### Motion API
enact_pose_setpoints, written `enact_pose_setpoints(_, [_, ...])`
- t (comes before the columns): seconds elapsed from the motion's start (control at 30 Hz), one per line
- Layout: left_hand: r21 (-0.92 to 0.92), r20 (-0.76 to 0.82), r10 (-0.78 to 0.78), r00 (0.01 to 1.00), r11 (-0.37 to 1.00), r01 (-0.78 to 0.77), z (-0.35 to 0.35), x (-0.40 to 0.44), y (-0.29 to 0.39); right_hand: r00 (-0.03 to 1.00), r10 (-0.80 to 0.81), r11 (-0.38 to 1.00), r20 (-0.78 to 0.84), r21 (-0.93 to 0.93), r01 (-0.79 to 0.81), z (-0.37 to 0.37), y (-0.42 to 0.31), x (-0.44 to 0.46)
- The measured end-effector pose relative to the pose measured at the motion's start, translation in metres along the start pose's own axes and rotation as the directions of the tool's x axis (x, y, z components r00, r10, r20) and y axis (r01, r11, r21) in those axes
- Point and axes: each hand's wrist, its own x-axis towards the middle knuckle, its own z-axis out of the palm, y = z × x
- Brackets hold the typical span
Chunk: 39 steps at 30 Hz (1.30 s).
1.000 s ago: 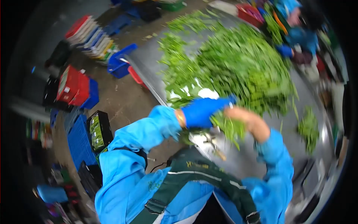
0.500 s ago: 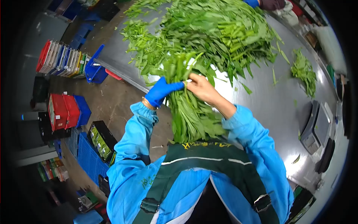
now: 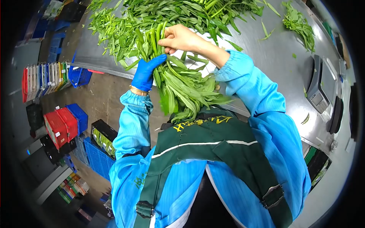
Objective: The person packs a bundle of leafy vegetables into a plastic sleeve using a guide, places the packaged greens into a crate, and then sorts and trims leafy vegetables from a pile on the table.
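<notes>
greens (image 3: 184,85) are clasped by left hand (image 3: 147,72), pinched by curled right hand (image 3: 180,38) at table edge (image 3: 106,70); room is seen before scale (image 3: 320,91).

The top edge cuts off the heap of leafy greens (image 3: 182,17). Near upper centre, the bunch of greens (image 3: 184,87) hides fingertips of the left hand (image 3: 146,71); at right, the scale readout (image 3: 316,100) is too small to read.

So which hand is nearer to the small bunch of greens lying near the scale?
Right. The bare right hand is left of the small bunch, apart from it; the gloved left hand, holding the longer greens, is farther left.
</notes>
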Motion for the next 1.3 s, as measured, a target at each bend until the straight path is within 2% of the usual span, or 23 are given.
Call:
enact_pose_setpoints(0.13, [0.089, -0.031, 0.075, 0.997, 0.993, -0.072, 0.013, -0.010, -0.001, 0.999, 0.014, 1.000, 0.042, 0.022, -0.015, 0.015, 0.011, -0.007])
enact_pose_setpoints(0.2, [0.092, -0.090, 0.066, 0.994, 0.994, -0.058, 0.009, -0.014, -0.003, 0.987, -0.159, 0.987, 0.030, -0.005, 0.160, 0.019, 0.018, -0.010])
enact_pose_setpoints(0.23, [0.160, -0.117, 0.077, 0.990, 0.985, -0.058, 0.007, -0.018, 0.002, 0.977, -0.209, 0.962, 0.052, -0.170, 0.215, 0.014, 0.019, -0.014])
enact_pose_setpoints(0.27, [0.227, -0.148, 0.098, 0.984, 0.972, -0.062, 0.001, -0.022, 0.011, 0.872, -0.472, 0.879, -0.130, -0.143, 0.454, 0.019, 0.039, -0.019])
enact_pose_setpoints(0.3, [0.288, -0.164, 0.138, 0.977, 0.954, -0.086, -0.009, -0.026, 0.021, 0.942, -0.287, 0.958, -0.175, -0.071, 0.279, 0.010, 0.058, -0.033])
enact_pose_setpoints(0.33, [0.303, -0.197, 0.176, 0.965, 0.947, -0.111, -0.024, -0.029, 0.035, 0.987, -0.074, 0.983, -0.145, -0.175, 0.048, -0.002, 0.068, -0.054])
enact_pose_setpoints(0.37, [0.480, -0.166, 0.252, 0.953, 0.865, -0.146, -0.044, -0.036, 0.049, 0.973, -0.044, 0.937, -0.226, -0.347, -0.038, -0.006, 0.104, -0.075])
enact_pose_setpoints(0.4, [0.638, -0.123, 0.313, 0.942, 0.751, -0.167, -0.062, -0.041, 0.061, 0.984, 0.103, 0.773, -0.147, -0.611, -0.172, -0.008, 0.137, -0.094])
enact_pose_setpoints(0.43, [0.741, -0.130, 0.404, 0.906, 0.646, -0.181, -0.081, -0.040, 0.067, 0.981, 0.166, 0.638, -0.103, -0.747, -0.186, -0.001, 0.151, -0.117])
enact_pose_setpoints(0.47, [0.750, -0.146, 0.421, 0.895, 0.637, -0.177, -0.084, -0.042, 0.077, 0.993, 0.095, 0.665, -0.070, -0.738, -0.116, 0.008, 0.167, -0.138])
enact_pose_setpoints(0.53, [0.972, -0.135, 0.496, 0.857, 0.235, 0.017, -0.083, -0.042, 0.093, 0.995, -0.020, 0.662, -0.101, -0.747, -0.062, 0.025, 0.162, -0.152])
enact_pose_setpoints(0.57, [0.979, -0.188, 0.449, 0.874, 0.153, 0.132, -0.088, -0.034, 0.091, 0.994, -0.016, 0.677, -0.105, -0.733, -0.067, 0.025, 0.163, -0.152])
enact_pose_setpoints(0.63, [0.979, -0.183, 0.417, 0.890, 0.158, 0.127, -0.093, -0.020, 0.079, 0.992, -0.010, 0.687, -0.123, -0.722, -0.083, 0.023, 0.166, -0.156])
enact_pose_setpoints(0.7, [0.965, -0.176, 0.309, 0.935, 0.241, 0.103, -0.091, -0.008, 0.073, 0.937, 0.008, 0.846, -0.349, -0.497, -0.192, 0.019, 0.173, -0.159])
enact_pose_setpoints(0.73, [0.966, -0.161, 0.310, 0.937, 0.246, 0.085, -0.090, -0.001, 0.070, 0.932, 0.007, 0.841, -0.364, -0.501, -0.202, 0.016, 0.165, -0.159])
enact_pose_setpoints(0.8, [0.914, -0.113, 0.237, 0.965, 0.406, 0.008, -0.090, 0.011, 0.059, 0.910, 0.163, 0.982, -0.381, -0.031, -0.189, 0.019, 0.133, -0.156])
enact_pose_setpoints(0.87, [0.880, -0.120, 0.199, 0.973, 0.475, 0.012, -0.081, 0.022, 0.053, 0.902, 0.119, 0.992, -0.415, 0.003, -0.129, 0.023, 0.105, -0.142])
enact_pose_setpoints(0.93, [0.759, -0.037, 0.104, 0.994, 0.650, -0.039, -0.077, 0.037, 0.045, 0.941, 0.083, 0.994, -0.328, 0.096, -0.054, 0.026, 0.076, -0.125])
enact_pose_setpoints(1.0, [0.753, -0.025, 0.049, 0.998, 0.658, -0.014, -0.062, 0.049, 0.047, 0.971, 0.049, 0.933, -0.234, 0.359, 0.039, 0.030, 0.044, -0.103])
enact_pose_setpoints(1.1, [0.736, 0.124, 0.009, 0.992, 0.669, -0.098, -0.064, 0.062, 0.037, 0.987, 0.069, 0.925, -0.148, 0.379, -0.008, 0.029, 0.031, -0.081])
enact_pose_setpoints(1.23, [0.758, 0.127, 0.012, 0.992, 0.644, -0.105, -0.058, 0.067, 0.038, 0.996, 0.024, 0.952, -0.089, 0.307, 0.005, 0.032, 0.039, -0.059])
enact_pose_setpoints(1.27, [0.843, 0.116, -0.035, 0.993, 0.531, -0.080, -0.062, 0.069, 0.037, 0.995, 0.012, 0.953, -0.095, 0.303, 0.017, 0.027, 0.045, -0.048])
enact_pose_setpoints(1.3, [0.813, 0.159, 0.021, 0.987, 0.564, -0.143, -0.063, 0.070, 0.032, 0.996, 0.011, 0.958, -0.092, 0.285, 0.016, 0.026, 0.051, -0.041])
